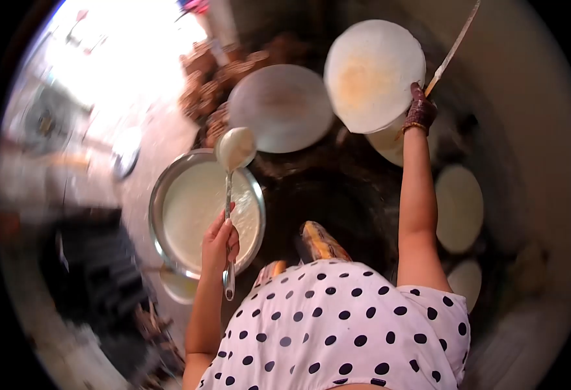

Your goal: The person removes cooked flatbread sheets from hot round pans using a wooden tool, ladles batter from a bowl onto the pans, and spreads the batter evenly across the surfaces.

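Observation:
A metal ladle (237, 148) holding pale batter is in my left hand (220, 240), its bowl above the far rim of a wide metal basin (157, 224) of white batter. In a dark glove, my right hand (421, 109) grips the right edge of a thin round white sheet (373, 75) with a brownish middle. A long thin stick or blade (454, 49) juts up from the same hand. Between the basin and the sheet lies a round greyish pan surface (280, 108), blurred.
Several pale round surfaces (459, 208) curve down the right side. Reddish-brown clay pieces (199, 84) are piled behind the greyish pan. Dark ridged objects (100, 266) lie at the lower left, near some sticks (155, 328). A small pale bowl (178, 286) sits beside the basin.

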### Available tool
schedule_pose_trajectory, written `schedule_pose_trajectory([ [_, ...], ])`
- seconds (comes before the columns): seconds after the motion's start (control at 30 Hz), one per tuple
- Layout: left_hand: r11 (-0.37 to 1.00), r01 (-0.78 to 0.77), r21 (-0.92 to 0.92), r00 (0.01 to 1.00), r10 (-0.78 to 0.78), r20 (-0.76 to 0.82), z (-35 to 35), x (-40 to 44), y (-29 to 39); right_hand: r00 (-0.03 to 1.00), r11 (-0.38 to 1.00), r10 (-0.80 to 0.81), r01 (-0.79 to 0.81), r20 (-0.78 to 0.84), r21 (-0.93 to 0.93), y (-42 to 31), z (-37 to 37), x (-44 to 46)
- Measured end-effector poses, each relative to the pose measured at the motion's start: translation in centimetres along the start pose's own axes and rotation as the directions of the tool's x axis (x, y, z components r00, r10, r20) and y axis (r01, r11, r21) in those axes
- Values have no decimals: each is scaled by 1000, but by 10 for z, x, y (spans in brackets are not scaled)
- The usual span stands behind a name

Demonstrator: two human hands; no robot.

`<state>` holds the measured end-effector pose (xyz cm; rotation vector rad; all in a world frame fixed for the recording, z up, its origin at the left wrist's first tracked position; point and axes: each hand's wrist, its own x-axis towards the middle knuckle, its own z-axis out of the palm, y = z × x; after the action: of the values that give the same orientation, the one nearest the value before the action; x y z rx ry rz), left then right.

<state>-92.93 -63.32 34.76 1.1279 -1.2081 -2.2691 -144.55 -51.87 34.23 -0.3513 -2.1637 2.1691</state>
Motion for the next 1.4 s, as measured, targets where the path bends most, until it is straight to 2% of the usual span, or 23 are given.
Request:
schedule_pose_trajectory([
  [0.03, 999, 47, -25, 995, -45, 93, -4, 15, -12, 985, 983, -153, 161, -84, 92, 5, -59, 28],
  [0.07, 996, 87, 21, 976, -89, 197, -3, 29, -18, 966, 992, -119, 107, -229, -63, -14, -117, 29],
  [0.17, 957, 287, -34, 886, -252, 388, 30, 68, -63, 847, 964, -259, 260, -463, -65, -26, -305, 58],
  [0.2, 957, 292, 10, 855, -265, 445, 48, 64, -79, 779, 964, -247, 136, -576, -230, -25, -385, 60],
  [0.27, 942, 301, 149, 797, -334, 504, 86, 39, -106, 704, 991, -80, 131, -706, 18, -54, -520, -12],
  [0.3, 916, 364, 168, 738, -394, 548, 100, 30, -119, 626, 976, -149, 218, -766, -11, -52, -597, -36],
  [0.37, 865, 422, 272, 616, -494, 614, 136, 0, -151, 492, 955, -42, 277, -869, 110, -58, -748, -113],
  [0.47, 751, 528, 396, 457, -644, 613, 174, -23, -158, 238, 927, 141, 310, -961, 212, -83, -855, -257],
  [0.53, 697, 548, 463, 331, -689, 645, 184, -30, -173, 73, 931, 205, 292, -976, 217, -82, -883, -357],
  [0.6, 660, 519, 543, 256, -726, 638, 195, -50, -177, -82, 893, 125, 443, -989, 77, -67, -884, -438],
  [0.67, 629, 536, 563, 207, -744, 635, 213, -71, -185, -284, 906, 199, 419, -938, 65, -40, -908, -496],
  [0.73, 616, 453, 645, 185, -772, 608, 237, -124, -193, -360, 742, 152, 657, -920, -135, 18, -980, -567],
  [0.8, 607, 447, 657, 188, -782, 595, 261, -187, -208, -461, 776, 256, 623, -850, -104, 42, -1012, -629],
  [0.83, 592, 438, 676, 126, -785, 606, 264, -197, -217, -515, 798, 323, 599, -794, -64, 54, -1010, -652],
  [0.87, 549, 447, 707, 124, -820, 558, 267, -180, -259, -612, 877, 331, 480, -718, -5, 104, -1015, -648],
  [0.97, 487, 479, 730, 30, -840, 541, 268, -152, -260, -670, 912, 395, 370, -628, 179, 198, -986, -672],
  [1.03, 456, 448, 769, 77, -877, 475, 285, -195, -272, -532, 844, 533, 389, -658, 370, 268, -1020, -703],
  [1.07, 449, 435, 781, 70, -881, 468, 293, -216, -284, -542, 840, 540, 398, -644, 370, 265, -1029, -710],
  [1.13, 390, 469, 793, 16, -901, 433, 301, -266, -320, -481, 711, 566, -126, -670, 692, 279, -1064, -731],
  [1.23, 381, 492, 783, 5, -900, 435, 294, -247, -323, -397, 597, 727, -38, -561, 801, 423, -1110, -755],
  [1.33, 405, 495, 769, 14, -889, 459, 277, -220, -320, -618, 801, 355, -185, -701, 569, 385, -1026, -710],
  [1.37, 454, 534, 713, 75, -865, 495, 261, -208, -311, -599, 879, 255, -184, -759, 440, 377, -998, -690],
  [1.4, 504, 412, 759, 131, -858, 497, 255, -198, -303, -548, 940, 176, -154, -818, 306, 371, -969, -670],
])
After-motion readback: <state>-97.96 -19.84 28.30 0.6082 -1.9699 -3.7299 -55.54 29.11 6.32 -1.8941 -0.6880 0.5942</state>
